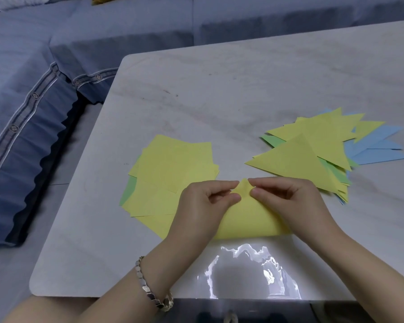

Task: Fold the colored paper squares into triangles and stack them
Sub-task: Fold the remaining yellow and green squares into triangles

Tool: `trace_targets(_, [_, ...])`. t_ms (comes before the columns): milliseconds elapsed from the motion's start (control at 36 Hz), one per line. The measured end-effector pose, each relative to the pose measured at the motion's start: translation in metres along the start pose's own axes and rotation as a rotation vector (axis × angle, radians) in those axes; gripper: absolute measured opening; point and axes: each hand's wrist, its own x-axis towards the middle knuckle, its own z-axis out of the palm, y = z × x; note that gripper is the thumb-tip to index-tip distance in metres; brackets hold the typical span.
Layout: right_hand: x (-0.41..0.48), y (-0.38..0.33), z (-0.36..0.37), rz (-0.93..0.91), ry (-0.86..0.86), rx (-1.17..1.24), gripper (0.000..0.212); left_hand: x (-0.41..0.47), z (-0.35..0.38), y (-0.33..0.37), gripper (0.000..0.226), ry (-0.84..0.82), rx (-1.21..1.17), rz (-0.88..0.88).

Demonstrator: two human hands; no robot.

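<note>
Both hands, left hand and right hand, are pinching the yellow sheet, matching corners beside the triangle stack; creasing likely comes next.

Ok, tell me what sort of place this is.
Likely a home living room: a blue sofa with fitted covers wraps round a pale, marble-look table strewn with paper.

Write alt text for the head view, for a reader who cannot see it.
The left hand and the right hand pinch the top corner of a yellow sheet, folding it on a pale table. A pile of squares lies to its left; a stack of triangles in yellow, green and blue lies to its right.
</note>
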Motion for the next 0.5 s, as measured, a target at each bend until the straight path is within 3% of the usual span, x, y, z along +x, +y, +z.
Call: trace_targets(500, [0.0029, -0.0024, -0.0008, -0.006, -0.008, -0.011, 0.031, 0.0032, 0.0021, -0.0031, 0.023, 0.012, 0.024, 0.016])
